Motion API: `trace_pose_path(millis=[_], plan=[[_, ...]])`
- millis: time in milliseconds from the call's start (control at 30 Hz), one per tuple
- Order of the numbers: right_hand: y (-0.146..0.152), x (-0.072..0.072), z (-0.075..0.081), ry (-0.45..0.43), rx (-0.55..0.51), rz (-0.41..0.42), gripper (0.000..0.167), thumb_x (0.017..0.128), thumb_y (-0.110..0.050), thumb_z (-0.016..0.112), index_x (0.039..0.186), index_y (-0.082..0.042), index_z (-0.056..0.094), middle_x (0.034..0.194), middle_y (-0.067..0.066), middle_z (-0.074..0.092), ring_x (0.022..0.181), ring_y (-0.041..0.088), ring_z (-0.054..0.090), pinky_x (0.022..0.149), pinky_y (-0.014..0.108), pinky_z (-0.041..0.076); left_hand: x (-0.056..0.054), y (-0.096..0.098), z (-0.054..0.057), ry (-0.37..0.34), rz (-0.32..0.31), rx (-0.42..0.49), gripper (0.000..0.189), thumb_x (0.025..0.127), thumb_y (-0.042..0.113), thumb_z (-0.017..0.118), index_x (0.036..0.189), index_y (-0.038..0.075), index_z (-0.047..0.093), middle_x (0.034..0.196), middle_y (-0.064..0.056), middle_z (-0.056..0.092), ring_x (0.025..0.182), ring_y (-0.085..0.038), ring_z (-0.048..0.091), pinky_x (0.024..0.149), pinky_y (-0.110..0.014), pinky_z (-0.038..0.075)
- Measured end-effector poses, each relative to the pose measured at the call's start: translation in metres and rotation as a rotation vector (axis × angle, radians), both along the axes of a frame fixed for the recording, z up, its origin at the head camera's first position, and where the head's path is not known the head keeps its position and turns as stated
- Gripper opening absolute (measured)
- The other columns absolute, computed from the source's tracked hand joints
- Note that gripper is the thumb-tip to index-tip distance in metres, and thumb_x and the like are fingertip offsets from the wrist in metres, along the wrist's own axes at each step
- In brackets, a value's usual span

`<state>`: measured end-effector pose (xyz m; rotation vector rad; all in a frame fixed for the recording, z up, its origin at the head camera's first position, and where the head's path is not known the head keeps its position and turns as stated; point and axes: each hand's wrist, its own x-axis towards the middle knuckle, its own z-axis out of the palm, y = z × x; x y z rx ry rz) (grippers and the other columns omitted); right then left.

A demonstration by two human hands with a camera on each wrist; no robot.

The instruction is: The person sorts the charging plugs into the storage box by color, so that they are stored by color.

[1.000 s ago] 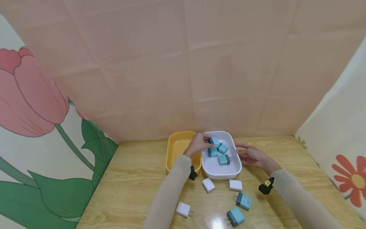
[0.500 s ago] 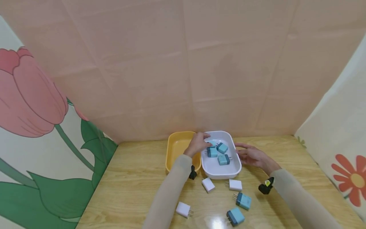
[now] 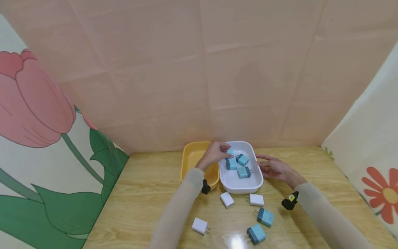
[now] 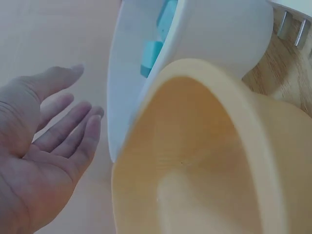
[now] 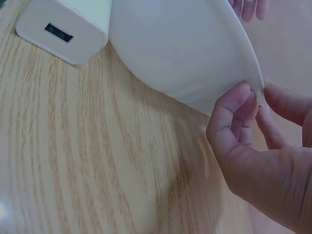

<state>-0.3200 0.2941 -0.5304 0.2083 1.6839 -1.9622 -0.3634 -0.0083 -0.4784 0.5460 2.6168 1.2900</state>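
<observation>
My left hand point(image 3: 214, 152) hovers over the far left part of the white tray point(image 3: 240, 185), fingers relaxed and thumb apart. In the left wrist view nothing lies between its fingers point(image 4: 90, 141). Right by its fingertips in the head view is a blue plug-in charger point(image 3: 230, 152), inside the tray. Several such chargers point(image 3: 244, 172) lie on the tray's bottom. My right hand point(image 3: 276, 170) rests its fingertips on the outside of the tray's right wall, close to the rim, as the right wrist view shows.
A yellow tray point(image 3: 185, 162) stands against the white one's left side. In front on the wooden table lie white chargers point(image 3: 200, 226) and two blue chargers point(image 3: 256, 234). A pinkish cloth wall point(image 3: 202, 86) rises behind the trays.
My left hand's fingers have loosened from a blue charger, which now sits in the white tray; the hand has risen and shifted slightly left. My right hand stays at the tray's right side.
</observation>
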Motion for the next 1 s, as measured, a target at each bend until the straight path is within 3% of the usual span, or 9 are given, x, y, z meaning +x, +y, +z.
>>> trace_pose_path(millis=[333, 600, 833, 1000], plan=[[-0.001, -0.001, 0.000, 0.004, 0.000, -0.002, 0.068, 0.107, -0.015, 0.060, 0.167, -0.018, 0.027, 0.131, 0.000, 0.065, 0.106, 0.016, 0.062, 0.089, 0.030, 0.056, 0.009, -0.010, 0.011, -0.027, -0.033, -0.009, 0.042, 0.091, 0.024, 0.084, 0.132, 0.019, 0.073, 0.125, -0.001, 0.075, 0.121, -0.027, 0.069, 0.101, -0.037, 0.060], [0.000, -0.002, -0.001, 0.000, -0.006, -0.015, 0.068, 0.107, -0.015, 0.061, 0.166, -0.019, 0.029, 0.134, 0.001, 0.062, 0.109, 0.018, 0.061, 0.090, 0.029, 0.056, 0.016, -0.016, 0.013, 0.011, -0.078, -0.035, 0.041, 0.090, 0.028, 0.085, 0.129, 0.019, 0.075, 0.118, 0.003, 0.077, 0.110, -0.015, 0.070, 0.098, -0.030, 0.060], [-0.001, -0.002, -0.002, -0.006, -0.024, -0.020, 0.067, 0.106, -0.014, 0.062, 0.166, -0.019, 0.032, 0.132, 0.000, 0.064, 0.107, 0.017, 0.062, 0.089, 0.030, 0.056, 0.025, -0.021, 0.012, 0.023, -0.113, -0.009, 0.039, 0.089, 0.027, 0.086, 0.126, 0.017, 0.076, 0.117, 0.001, 0.078, 0.117, -0.027, 0.071, 0.098, -0.030, 0.060], [-0.001, -0.003, -0.002, -0.002, -0.032, -0.013, 0.068, 0.106, -0.013, 0.062, 0.166, -0.018, 0.030, 0.129, 0.000, 0.064, 0.106, 0.017, 0.061, 0.088, 0.030, 0.055, 0.035, -0.022, 0.013, 0.035, -0.171, 0.023, 0.037, 0.089, 0.025, 0.087, 0.123, 0.016, 0.077, 0.116, 0.001, 0.078, 0.117, -0.029, 0.072, 0.094, -0.025, 0.060]])
